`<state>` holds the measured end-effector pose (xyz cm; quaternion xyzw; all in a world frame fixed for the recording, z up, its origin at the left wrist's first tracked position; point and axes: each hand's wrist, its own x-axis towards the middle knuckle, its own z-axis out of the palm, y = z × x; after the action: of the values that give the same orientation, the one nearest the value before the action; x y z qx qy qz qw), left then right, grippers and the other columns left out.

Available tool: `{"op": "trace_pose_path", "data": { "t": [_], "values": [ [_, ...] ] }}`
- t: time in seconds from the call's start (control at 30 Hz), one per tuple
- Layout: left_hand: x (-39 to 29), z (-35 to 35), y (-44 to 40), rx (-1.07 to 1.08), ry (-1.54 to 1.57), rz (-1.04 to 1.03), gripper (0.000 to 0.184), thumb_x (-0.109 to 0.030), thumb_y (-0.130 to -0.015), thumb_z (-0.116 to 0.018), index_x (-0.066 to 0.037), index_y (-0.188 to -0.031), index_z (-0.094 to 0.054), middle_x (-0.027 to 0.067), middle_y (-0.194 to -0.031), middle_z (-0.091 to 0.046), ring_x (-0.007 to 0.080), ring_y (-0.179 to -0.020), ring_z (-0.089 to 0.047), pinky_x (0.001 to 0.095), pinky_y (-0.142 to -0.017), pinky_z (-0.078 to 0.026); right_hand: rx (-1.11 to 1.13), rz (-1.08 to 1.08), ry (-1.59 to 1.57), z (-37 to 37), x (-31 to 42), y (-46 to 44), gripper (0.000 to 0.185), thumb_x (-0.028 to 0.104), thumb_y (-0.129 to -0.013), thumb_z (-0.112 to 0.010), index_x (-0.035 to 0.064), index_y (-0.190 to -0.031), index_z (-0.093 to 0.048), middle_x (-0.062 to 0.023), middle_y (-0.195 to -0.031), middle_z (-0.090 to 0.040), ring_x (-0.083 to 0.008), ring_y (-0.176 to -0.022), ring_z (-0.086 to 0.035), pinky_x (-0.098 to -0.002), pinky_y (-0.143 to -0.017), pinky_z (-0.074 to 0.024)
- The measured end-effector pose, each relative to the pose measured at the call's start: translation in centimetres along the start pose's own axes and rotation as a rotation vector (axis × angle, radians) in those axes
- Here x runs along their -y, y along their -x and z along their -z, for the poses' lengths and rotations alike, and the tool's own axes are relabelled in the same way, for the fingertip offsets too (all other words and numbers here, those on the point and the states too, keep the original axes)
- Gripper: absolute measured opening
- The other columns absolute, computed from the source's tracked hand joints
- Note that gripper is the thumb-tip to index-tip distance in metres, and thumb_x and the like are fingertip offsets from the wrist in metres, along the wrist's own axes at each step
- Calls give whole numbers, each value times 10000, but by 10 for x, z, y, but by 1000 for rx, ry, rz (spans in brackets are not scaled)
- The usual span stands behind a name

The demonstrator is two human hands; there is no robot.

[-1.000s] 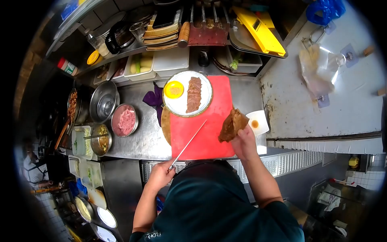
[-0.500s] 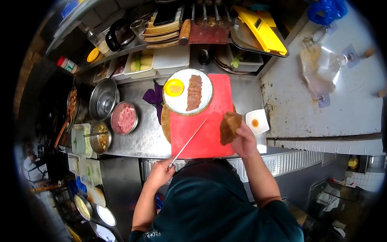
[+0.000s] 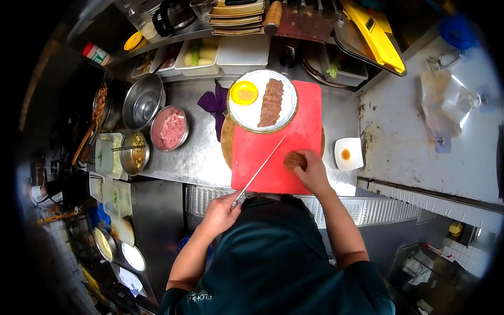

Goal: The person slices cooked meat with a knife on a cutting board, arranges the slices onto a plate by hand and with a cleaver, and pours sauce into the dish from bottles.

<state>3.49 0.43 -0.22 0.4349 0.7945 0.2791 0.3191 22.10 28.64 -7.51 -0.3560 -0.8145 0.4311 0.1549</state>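
Note:
My left hand (image 3: 221,214) is closed round the handle of a long, thin-looking knife (image 3: 265,158), its blade slanting up over the red cutting board (image 3: 249,173). In my right hand (image 3: 314,174) is a brown piece of cooked meat (image 3: 295,160), low over the board's right part; whether it touches the board I cannot tell. Overlapping the board's far end is a white round plate (image 3: 249,114). On it lie a row of sliced meat (image 3: 271,102) and a small yellow dish (image 3: 244,93) with crumbly, pale contents.
Right of the board stands a white square dish (image 3: 348,154) with brown sauce. To the left are a purple cloth (image 3: 213,103), a bowl of raw pink meat (image 3: 170,128) and a steel bowl (image 3: 143,102). A shelf with stacked plates (image 3: 237,18) runs along the back.
My right hand has lowered the piece of meat toward the board and turned it. The knife stays in my left hand at a similar slant. The whole view has shifted.

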Motion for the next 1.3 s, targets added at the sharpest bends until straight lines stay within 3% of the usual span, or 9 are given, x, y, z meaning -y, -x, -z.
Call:
{"op": "trace_pose_path", "data": {
  "t": [0.07, 0.17, 0.27, 0.37, 0.67, 1.07, 1.17, 1.3],
  "values": [
    [0, -3, 0, -15, 17, -24, 497, -120, -957, -721, -57, -1447, -661, 245, -1103, -769, 440, -986, -748, 512, -866, -612, -159, 147, 161, -3, -6, 0, 449, 45, -846, -775, 4, -1279, -665, -213, -1326, -660, -416, -1204, -642, -473, -1039, -544],
    [-6, -4, -5, 9, -28, -50, 493, -128, -959, -727, -61, -1443, -661, 242, -1093, -771, 443, -978, -747, 511, -859, -617, -250, 243, 229, 6, 6, -1, 450, 44, -814, -819, 20, -1245, -694, -204, -1369, -628, -417, -1251, -602, -478, -1063, -526],
    [-9, -7, -6, 19, -88, -57, 517, -132, -962, -740, -33, -1460, -643, 269, -1112, -754, 437, -935, -750, 503, -813, -617, -127, 411, 276, 13, 7, -4, 460, 31, -777, -843, 24, -1218, -713, -197, -1327, -649, -408, -1179, -639, -495, -1029, -548],
    [-6, -11, -6, 21, -150, -70, 624, -101, -955, -701, -113, -1563, -558, 199, -976, -731, 440, -847, -735, 527, -776, -617, -57, 384, 252, 8, -5, -3, 429, 32, -774, -844, 9, -1183, -717, -191, -1304, -662, -423, -1195, -627, -492, -1044, -534],
    [-17, -8, -19, 61, -238, -148, 836, -9, -859, -696, -149, -1652, -470, 158, -837, -618, 379, -669, -672, 494, -626, -597, -110, 514, 339, 7, 8, -15, 374, 17, -784, -825, 28, -1146, -732, -168, -1245, -673, -379, -1109, -650, -444, -939, -553],
    [-19, -6, -22, 67, -294, -143, 786, -2, -827, -683, -183, -1585, -581, 122, -782, -560, 313, -635, -651, 426, -570, -575, -111, 507, 300, -12, -9, -32, 301, 4, -751, -822, 42, -1036, -734, -133, -1127, -691, -366, -1000, -646, -456, -887, -550],
    [-32, -1, -17, 87, -290, -171, 793, -42, -865, -649, -256, -1622, -544, 118, -782, -536, 294, -627, -663, 435, -576, -604, -165, 519, 318, -17, -8, -33, 272, 29, -762, -817, 70, -1021, -744, -107, -1129, -704, -348, -988, -646, -455, -874, -530],
    [-46, 1, -18, 123, -284, -217, 792, -76, -861, -657, -263, -1622, -548, 99, -766, -492, 257, -594, -618, 397, -532, -574, -53, 535, 341, -12, 1, -40, 229, 112, -795, -812, 107, -1017, -756, -71, -1126, -722, -323, -992, -646, -444, -860, -494]
  ]
}}
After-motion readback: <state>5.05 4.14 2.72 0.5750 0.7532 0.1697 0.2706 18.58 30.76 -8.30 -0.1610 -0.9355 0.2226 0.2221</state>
